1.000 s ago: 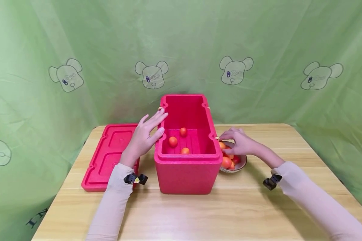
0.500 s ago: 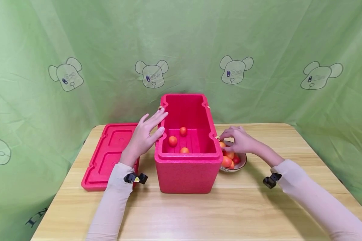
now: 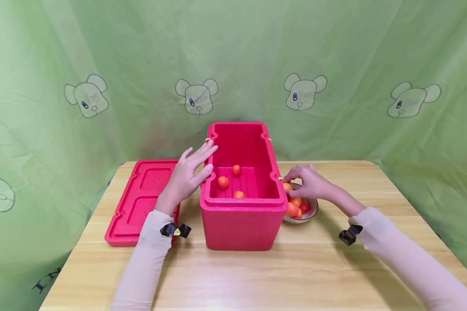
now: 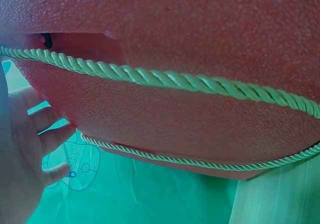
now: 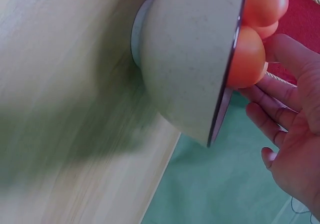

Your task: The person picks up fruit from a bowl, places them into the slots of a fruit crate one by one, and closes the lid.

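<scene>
In the head view my left hand (image 3: 184, 177) rests with straight fingers on the left rim of a deep red foam box (image 3: 241, 229). The left wrist view shows this hand (image 4: 25, 149) beside the box's side, where a twisted rope (image 4: 165, 79) runs across. At the right, my right hand (image 3: 311, 182) reaches over a bowl (image 3: 313, 211) of small orange-red tomatoes. Its thumb and fingers pinch a tomato (image 3: 287, 187) at the bowl's left side, close to the box. The right wrist view has the fingers curled behind the tomatoes (image 5: 247, 59), partly hiding the grip.
Inside the box lie a red tomato (image 3: 236, 170), an orange-red tomato (image 3: 223, 182) and a paler orange tomato (image 3: 239, 195). The red lid (image 3: 128, 216) lies left of the box on the wooden table (image 3: 315, 276). A green curtain (image 3: 249, 52) hangs behind.
My right fingers have shifted slightly among the tomatoes in the bowl. The left hand, the box and the lid stay in place.
</scene>
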`<state>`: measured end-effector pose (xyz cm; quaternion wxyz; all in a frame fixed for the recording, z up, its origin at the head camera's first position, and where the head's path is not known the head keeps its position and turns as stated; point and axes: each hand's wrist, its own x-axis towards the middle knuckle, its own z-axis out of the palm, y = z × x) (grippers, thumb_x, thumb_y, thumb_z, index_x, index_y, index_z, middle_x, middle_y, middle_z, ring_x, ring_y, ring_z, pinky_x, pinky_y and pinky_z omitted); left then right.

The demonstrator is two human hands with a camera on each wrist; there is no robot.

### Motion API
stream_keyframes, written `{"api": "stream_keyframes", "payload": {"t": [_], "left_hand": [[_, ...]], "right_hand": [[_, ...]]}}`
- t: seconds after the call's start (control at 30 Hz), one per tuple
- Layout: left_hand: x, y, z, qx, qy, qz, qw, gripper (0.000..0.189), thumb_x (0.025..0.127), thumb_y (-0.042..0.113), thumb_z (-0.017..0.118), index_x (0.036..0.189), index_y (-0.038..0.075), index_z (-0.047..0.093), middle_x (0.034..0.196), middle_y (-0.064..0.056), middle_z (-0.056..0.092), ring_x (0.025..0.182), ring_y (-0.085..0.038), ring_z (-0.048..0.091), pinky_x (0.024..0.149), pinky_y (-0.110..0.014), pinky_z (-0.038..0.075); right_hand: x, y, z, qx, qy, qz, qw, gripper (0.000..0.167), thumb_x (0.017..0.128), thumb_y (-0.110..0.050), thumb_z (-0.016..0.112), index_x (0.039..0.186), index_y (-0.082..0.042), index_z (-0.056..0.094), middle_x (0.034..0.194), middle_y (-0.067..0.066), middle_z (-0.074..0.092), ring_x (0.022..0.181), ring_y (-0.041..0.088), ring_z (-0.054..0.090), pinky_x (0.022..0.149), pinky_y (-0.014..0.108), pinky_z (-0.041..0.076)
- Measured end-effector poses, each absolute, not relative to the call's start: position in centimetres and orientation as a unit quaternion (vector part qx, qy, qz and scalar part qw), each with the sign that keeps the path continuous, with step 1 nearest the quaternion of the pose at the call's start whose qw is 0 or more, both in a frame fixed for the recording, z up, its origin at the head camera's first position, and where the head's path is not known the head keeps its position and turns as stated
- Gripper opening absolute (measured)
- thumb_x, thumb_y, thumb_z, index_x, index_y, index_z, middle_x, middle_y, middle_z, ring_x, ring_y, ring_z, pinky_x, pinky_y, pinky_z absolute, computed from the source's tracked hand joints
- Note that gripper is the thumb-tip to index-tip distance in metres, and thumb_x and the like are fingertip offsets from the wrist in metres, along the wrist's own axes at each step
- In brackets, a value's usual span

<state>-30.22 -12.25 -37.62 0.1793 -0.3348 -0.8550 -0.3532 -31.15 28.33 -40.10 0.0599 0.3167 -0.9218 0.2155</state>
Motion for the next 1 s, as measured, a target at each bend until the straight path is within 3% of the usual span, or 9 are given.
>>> {"api": "stream_keyframes", "payload": {"t": [0.27, 0.6, 1.0], "left_hand": [[-30.1, -12.2, -37.8, -0.333, -0.855, -0.356, 0.179, 0.061, 0.1, 0.042, 0.051, 0.157, 0.028, 0.04, 0.166, 0.004, 0.034, 0.155, -0.013, 0.031, 0.127, -0.058, 0.015], [-30.2, -12.2, -37.8, -0.33, -0.855, -0.356, 0.182, 0.061, 0.099, 0.041, 0.051, 0.157, 0.026, 0.041, 0.166, 0.003, 0.035, 0.154, -0.014, 0.031, 0.127, -0.058, 0.015], [-30.1, -12.1, -37.8, -0.332, -0.855, -0.356, 0.18, 0.06, 0.1, 0.043, 0.049, 0.157, 0.025, 0.041, 0.166, 0.004, 0.034, 0.155, -0.013, 0.031, 0.127, -0.058, 0.015]], "right_hand": [[-30.6, 29.4, -39.9, 0.318, -0.909, 0.249, 0.1, 0.025, 0.072, -0.008, 0.085, 0.096, -0.014, 0.08, 0.092, -0.002, 0.076, 0.096, 0.022, 0.061, 0.087, 0.042, 0.027], [-29.9, 30.1, -38.9, 0.303, -0.897, 0.278, 0.162, 0.033, 0.072, -0.007, 0.089, 0.103, -0.008, 0.078, 0.098, 0.007, 0.078, 0.095, 0.024, 0.058, 0.08, 0.04, 0.024], [-28.8, 29.6, -36.5, 0.297, -0.873, 0.292, 0.255, 0.037, 0.067, -0.005, 0.09, 0.102, -0.01, 0.079, 0.095, 0.004, 0.076, 0.098, 0.003, 0.052, 0.089, 0.041, 0.024]]}}
